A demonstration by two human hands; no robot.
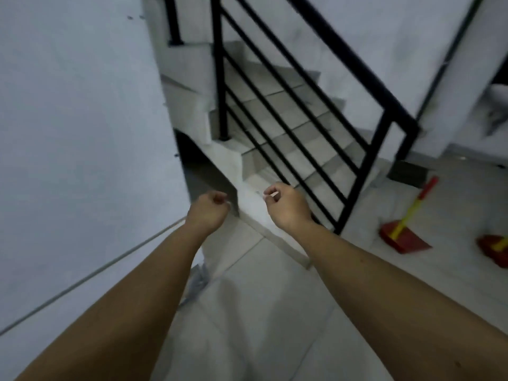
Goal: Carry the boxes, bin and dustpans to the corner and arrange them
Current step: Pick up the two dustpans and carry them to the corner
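Observation:
Both my arms reach forward over the tiled floor. My left hand (208,211) is curled into a loose fist with nothing in it. My right hand (287,205) is curled too, fingers bent inward, holding nothing. A red dustpan (404,238) with a yellow and red upright handle stands on the floor at the right, well away from my right hand. A second red dustpan (494,248) is partly cut off by the right edge. No boxes or bin are in view.
A white wall (82,133) fills the left. A grey staircase (288,127) rises ahead behind a black metal railing (302,105). A dark gap (198,166) opens under the stairs. A raised step edge (275,235) lies just beyond my hands.

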